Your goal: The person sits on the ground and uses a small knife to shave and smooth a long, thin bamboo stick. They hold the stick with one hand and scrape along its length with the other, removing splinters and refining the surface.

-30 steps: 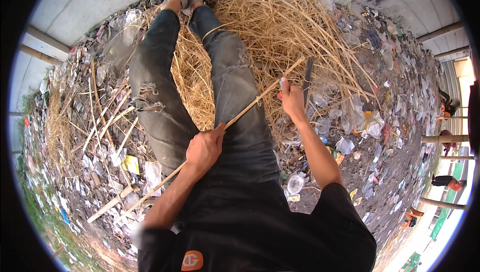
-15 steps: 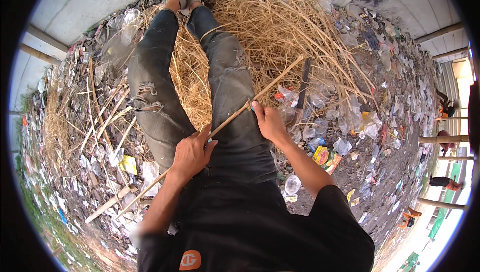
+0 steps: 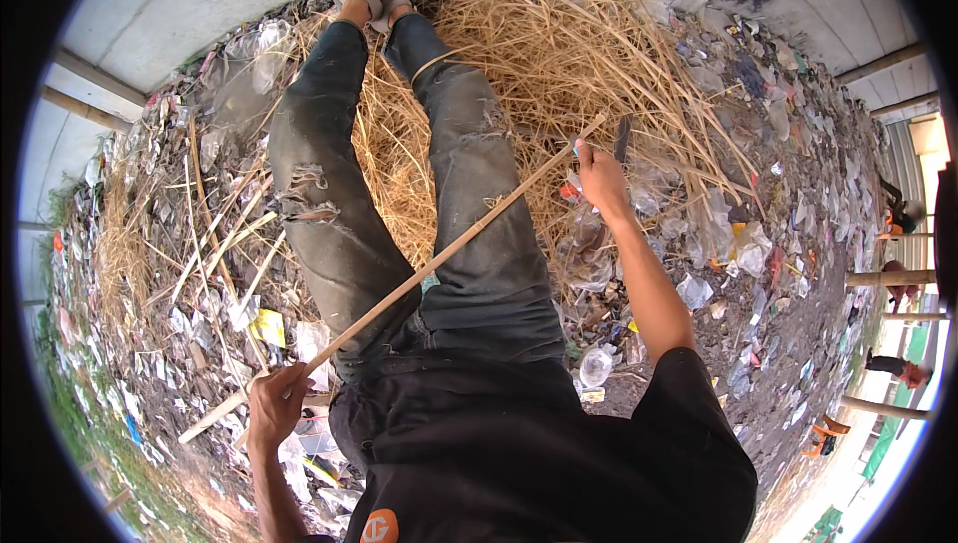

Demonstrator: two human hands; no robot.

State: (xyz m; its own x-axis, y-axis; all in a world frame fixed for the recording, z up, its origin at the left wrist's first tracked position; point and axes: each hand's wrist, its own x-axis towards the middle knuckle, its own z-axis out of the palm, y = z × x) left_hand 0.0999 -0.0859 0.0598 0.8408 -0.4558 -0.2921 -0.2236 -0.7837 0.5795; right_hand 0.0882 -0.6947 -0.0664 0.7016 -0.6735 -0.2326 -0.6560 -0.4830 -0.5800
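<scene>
A long, narrow bamboo strip (image 3: 454,247) lies slantwise across my lap, from lower left to upper right. My left hand (image 3: 276,405) is closed round its lower part, beside my left hip. Near the strip's far end, beyond my right knee, my right hand (image 3: 602,182) grips it with the thumb along it. A dark, flat piece (image 3: 623,138) shows just past the right hand; its kind is unclear. My legs in torn, dark trousers (image 3: 479,169) stretch forward under the strip.
A heap of straw-coloured shavings (image 3: 539,54) lies between and beyond my legs. Loose strips (image 3: 215,234) lie on the left. Plastic litter (image 3: 699,291) covers the ground around. A grey wall (image 3: 200,4) stands at my feet. People (image 3: 903,371) are far off to the right.
My left hand has slid back along the strip from my lap to my left hip. My right hand has moved forward and right, towards the strip's far end.
</scene>
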